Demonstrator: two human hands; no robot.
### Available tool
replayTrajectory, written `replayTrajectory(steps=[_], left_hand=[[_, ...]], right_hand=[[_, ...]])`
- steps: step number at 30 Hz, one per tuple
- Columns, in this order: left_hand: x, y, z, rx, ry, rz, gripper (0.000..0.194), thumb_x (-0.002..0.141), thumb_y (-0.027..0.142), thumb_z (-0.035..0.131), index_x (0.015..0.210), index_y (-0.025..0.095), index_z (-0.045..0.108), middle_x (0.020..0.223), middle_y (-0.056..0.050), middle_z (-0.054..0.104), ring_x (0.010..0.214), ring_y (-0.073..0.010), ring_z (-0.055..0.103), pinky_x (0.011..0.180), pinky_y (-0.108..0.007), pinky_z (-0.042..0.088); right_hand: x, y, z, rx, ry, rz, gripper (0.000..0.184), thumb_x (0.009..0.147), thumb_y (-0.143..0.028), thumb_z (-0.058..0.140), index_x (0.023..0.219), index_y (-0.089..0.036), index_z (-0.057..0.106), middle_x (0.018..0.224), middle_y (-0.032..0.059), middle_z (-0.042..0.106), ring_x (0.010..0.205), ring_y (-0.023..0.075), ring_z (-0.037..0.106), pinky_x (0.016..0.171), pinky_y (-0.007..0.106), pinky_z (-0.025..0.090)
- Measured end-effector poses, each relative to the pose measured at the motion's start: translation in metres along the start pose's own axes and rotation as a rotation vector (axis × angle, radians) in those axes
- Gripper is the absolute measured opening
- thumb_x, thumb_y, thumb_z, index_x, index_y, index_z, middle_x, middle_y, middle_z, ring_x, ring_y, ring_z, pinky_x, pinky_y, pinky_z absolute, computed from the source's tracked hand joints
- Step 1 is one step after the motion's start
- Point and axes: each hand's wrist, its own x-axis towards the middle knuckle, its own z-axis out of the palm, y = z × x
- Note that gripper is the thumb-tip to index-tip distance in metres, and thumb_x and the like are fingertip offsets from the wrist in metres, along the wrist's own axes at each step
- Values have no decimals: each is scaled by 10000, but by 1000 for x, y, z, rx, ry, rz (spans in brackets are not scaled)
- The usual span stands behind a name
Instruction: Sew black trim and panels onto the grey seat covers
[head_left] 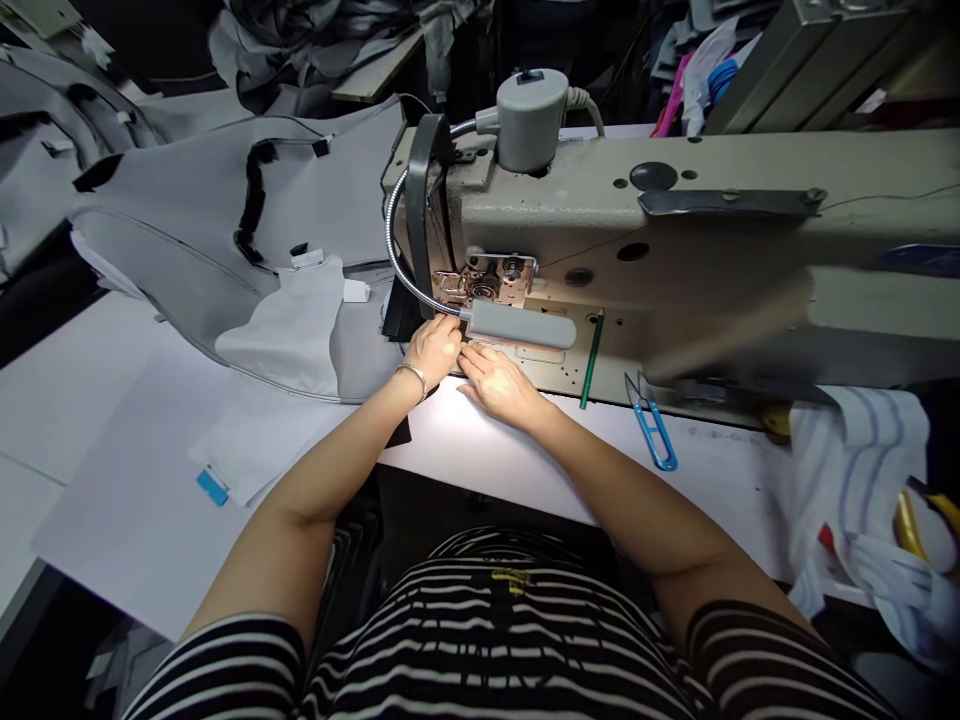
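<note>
A sewing machine (540, 210) fills the right half of the head view. My left hand (433, 355) is at its needle area, fingers closed on the edge of a large grey fabric piece (322, 200). Beside it, my right hand (499, 385) has its fingers bent together at the same edge, just below the lamp head. What lies under the fingertips is mostly hidden. Black strips (255, 190) and small white tags (356, 291) are attached to the fabric, which spreads out to the left. The lamp (523, 328) covers part of the needle area.
A green pencil (592, 358) lies on the machine bed, with blue thread snips (651, 422) to its right. Striped white cloth (862, 470) hangs at the right edge. A blue clip-like piece (212, 487) lies on the white table (135, 500). More grey fabric (300, 50) is heaped behind.
</note>
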Motion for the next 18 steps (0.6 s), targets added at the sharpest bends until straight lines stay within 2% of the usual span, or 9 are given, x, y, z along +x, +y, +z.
replayTrajectory(steps=[3,6,10,13,16,18], left_hand=[[-17,5,-2,41,38,38,234,878,171,428,821,133,652,923,-129,639,932,-247,546,826,-385,410],[-32,4,6,41,160,16,268,898,165,394,957,148,655,1006,-117,649,956,-237,539,848,-390,400],[-38,-7,18,0,294,44,292,908,164,378,964,147,664,1007,-101,676,945,-227,542,832,-377,399],[-32,-17,18,-18,269,104,286,901,175,390,968,150,668,997,-100,683,939,-229,544,823,-382,391],[-26,-25,12,-47,182,154,283,897,208,399,969,162,668,994,-114,680,939,-235,541,813,-397,385],[-22,-31,10,-66,151,167,293,904,234,388,951,174,671,983,-120,678,931,-234,542,798,-402,389]], right_hand=[[1,4,1,37,23,3,392,874,-286,525,1182,-50,577,1295,191,532,1185,288,488,989,442,423],[1,10,2,102,71,26,311,889,-226,478,1118,-76,623,1244,159,583,1152,256,521,968,402,439],[-2,11,0,124,210,186,314,910,-153,371,1034,-119,658,1025,127,677,970,208,601,892,368,471],[-6,1,0,69,210,119,304,901,-136,368,983,-115,660,968,129,673,944,215,588,859,371,480],[-7,-14,6,15,157,-16,339,917,-118,314,981,-114,647,1105,138,637,1058,216,553,894,380,476],[-5,-24,12,-43,122,-24,358,926,-113,286,1047,-100,623,1213,155,587,1156,224,510,947,407,453]])
